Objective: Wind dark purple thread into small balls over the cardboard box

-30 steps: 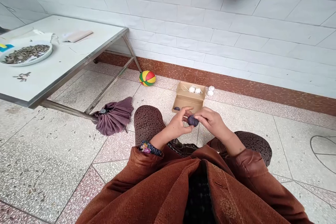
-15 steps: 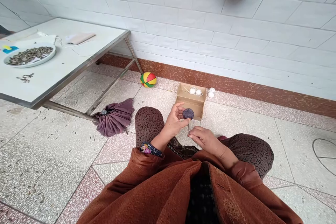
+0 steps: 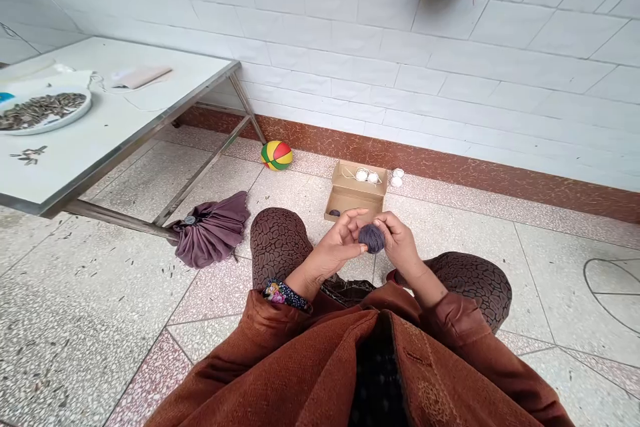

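A small dark purple-grey ball of yarn (image 3: 371, 239) is held between my two hands, above the floor and in front of my knees. My left hand (image 3: 336, 248) closes on its left side with the fingers curled and the thumb along its lower edge. On the right, the fingers and thumb of my right hand (image 3: 399, 238) pinch its upper right side. Just beyond my hands lies an open cardboard box (image 3: 356, 202). A small dark round thing (image 3: 335, 213) sits in its near left corner, and white yarn balls (image 3: 361, 175) rest at its raised lid.
More white balls (image 3: 397, 177) lie right of the box. A striped toy ball (image 3: 277, 155) is near the wall. To the left, a table (image 3: 125, 100) holds a plate of seeds (image 3: 45, 112); a purple gathered cloth (image 3: 213, 228) lies by its leg. A wire frame (image 3: 613, 293) is at right.
My right hand has moved up from below, where it held a strand, to the yarn ball's right side. The ball has come slightly lower and right. The dark thing in the box now shows.
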`<action>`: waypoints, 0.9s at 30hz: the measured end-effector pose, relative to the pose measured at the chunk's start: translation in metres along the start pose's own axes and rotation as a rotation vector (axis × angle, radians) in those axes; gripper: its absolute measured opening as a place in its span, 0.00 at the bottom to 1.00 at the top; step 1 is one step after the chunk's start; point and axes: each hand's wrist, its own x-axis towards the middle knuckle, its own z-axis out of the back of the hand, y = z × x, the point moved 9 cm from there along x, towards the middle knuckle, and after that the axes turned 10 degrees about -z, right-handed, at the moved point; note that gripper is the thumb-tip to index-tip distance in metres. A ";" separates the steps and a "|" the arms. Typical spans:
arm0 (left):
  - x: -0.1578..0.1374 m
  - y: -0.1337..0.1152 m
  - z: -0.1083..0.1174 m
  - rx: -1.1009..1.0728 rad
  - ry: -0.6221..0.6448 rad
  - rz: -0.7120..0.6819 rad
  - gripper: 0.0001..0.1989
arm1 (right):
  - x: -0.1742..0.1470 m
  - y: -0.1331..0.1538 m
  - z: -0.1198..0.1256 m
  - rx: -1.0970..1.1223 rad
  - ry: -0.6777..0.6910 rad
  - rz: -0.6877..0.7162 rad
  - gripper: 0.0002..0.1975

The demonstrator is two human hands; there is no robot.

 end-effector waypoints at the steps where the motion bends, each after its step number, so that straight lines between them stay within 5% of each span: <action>1: 0.000 0.002 0.004 -0.055 -0.057 0.008 0.33 | -0.006 -0.006 -0.005 0.006 -0.016 -0.039 0.12; 5: 0.002 0.005 0.026 -0.026 -0.250 -0.015 0.33 | -0.027 -0.020 -0.023 -0.086 0.036 -0.102 0.10; 8: 0.004 0.000 0.042 0.186 -0.322 -0.079 0.34 | -0.037 -0.010 -0.032 -0.173 0.170 0.024 0.10; 11: 0.007 -0.005 0.047 0.441 -0.280 -0.126 0.37 | -0.044 0.010 -0.028 -0.152 0.266 0.162 0.10; 16: 0.007 -0.013 0.035 0.746 -0.124 -0.154 0.38 | -0.031 0.029 0.008 -0.032 0.146 0.166 0.09; 22: 0.000 -0.005 -0.006 0.448 0.175 -0.061 0.37 | -0.003 0.012 0.021 0.016 0.003 0.038 0.11; 27: 0.006 -0.015 0.021 0.260 -0.090 -0.142 0.33 | -0.021 -0.009 -0.022 -0.090 0.149 -0.008 0.14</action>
